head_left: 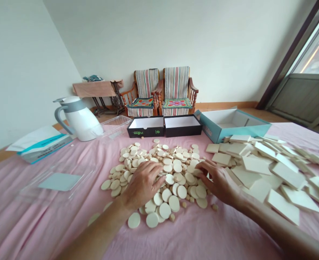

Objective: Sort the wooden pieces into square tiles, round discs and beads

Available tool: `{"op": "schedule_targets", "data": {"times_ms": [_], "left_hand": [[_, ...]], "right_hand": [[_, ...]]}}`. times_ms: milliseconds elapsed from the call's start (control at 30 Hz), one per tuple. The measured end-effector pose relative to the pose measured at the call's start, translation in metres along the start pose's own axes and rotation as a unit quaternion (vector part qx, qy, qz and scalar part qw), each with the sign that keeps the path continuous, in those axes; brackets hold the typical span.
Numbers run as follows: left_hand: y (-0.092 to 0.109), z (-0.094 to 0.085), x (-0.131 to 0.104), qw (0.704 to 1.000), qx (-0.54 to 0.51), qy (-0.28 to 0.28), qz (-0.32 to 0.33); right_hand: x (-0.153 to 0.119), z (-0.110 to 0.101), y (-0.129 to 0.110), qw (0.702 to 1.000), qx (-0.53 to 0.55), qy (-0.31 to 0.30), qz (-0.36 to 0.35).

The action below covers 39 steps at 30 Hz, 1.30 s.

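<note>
A wide heap of pale round wooden discs (165, 210), mixed with small wooden pieces (171, 217), lies on the pink cloth. My left hand (144, 180) rests on the heap's left part, its fingers curved over the discs and its thumb apart from them; nothing is visibly held in it. My right hand (216, 178) is at the heap's right edge, with bent fingertips touching discs. Whether those fingers grip a disc is hidden. Just beyond my right hand is a pile of flat square wooden pieces (259, 164).
Two black boxes (145, 132) (183, 130) and a blue box (221, 133) stand behind the heap. On the left are a white jug (81, 119), a plastic packet (44, 146) and clear plastic trays (60, 181). Two chairs (177, 86) stand beyond.
</note>
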State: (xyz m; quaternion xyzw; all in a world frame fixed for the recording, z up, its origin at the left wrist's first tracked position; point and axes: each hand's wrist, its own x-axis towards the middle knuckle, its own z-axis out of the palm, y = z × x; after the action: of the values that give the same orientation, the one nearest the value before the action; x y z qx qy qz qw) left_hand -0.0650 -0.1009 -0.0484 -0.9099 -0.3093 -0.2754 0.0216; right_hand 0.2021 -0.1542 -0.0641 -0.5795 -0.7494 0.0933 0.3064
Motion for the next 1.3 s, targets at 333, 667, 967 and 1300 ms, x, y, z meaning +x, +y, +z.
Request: {"op": "schedule_targets", "data": {"times_ms": [333, 667, 967, 1300], "left_hand": [[0.004, 0.002, -0.001, 1.0, 0.006, -0.014, 0.016], [0.004, 0.006, 0.0, 1.0, 0.012, -0.003, 0.025], [0.005, 0.004, 0.001, 0.999, 0.004, 0.014, 0.029], [0.009, 0.0, 0.003, 0.999, -0.023, -0.001, 0.039]], "right_hand": [[0.0, 0.002, 0.001, 0.999, 0.031, 0.038, 0.01], [-0.005, 0.006, -0.007, 1.0, 0.025, 0.018, 0.002], [-0.009, 0.008, -0.012, 0.997, -0.015, 0.022, -0.077], [-0.009, 0.009, -0.013, 0.994, -0.042, -0.003, -0.098]]}}
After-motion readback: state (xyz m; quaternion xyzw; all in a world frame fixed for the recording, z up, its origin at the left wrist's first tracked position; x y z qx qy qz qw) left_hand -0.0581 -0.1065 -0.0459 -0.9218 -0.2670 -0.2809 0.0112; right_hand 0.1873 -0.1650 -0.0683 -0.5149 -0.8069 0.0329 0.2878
